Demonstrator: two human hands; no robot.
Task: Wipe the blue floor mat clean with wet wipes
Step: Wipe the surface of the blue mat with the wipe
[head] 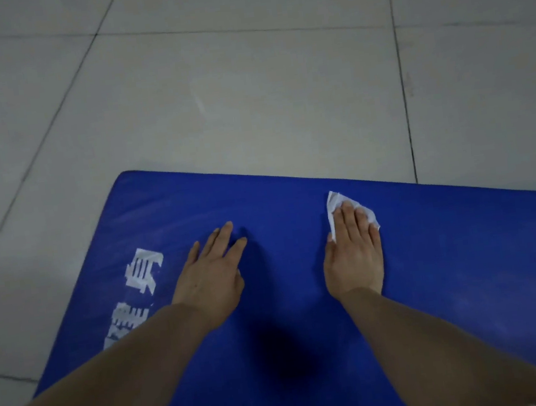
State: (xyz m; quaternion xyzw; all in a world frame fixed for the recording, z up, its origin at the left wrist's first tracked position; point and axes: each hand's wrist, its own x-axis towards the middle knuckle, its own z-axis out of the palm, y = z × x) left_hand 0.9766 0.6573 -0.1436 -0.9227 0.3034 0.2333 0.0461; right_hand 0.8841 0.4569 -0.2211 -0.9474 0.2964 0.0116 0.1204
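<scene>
The blue floor mat (451, 265) lies on the floor and fills the lower part of the head view; its far edge runs from left to right. My right hand (354, 253) lies flat with straight fingers on a white wet wipe (333, 203), pressing it onto the mat near the far edge. The wipe pokes out beyond and beside the fingertips. My left hand (211, 276) rests flat on the bare mat with its fingers spread, a hand's width to the left. Worn white characters (144, 273) are printed on the mat left of that hand.
Pale grey floor tiles (247, 88) with dark joints surround the mat on the far side and the left. Faint whitish streaks (168, 220) mark the mat near its far left corner. A dark shadow (278, 362) falls on the mat between my forearms.
</scene>
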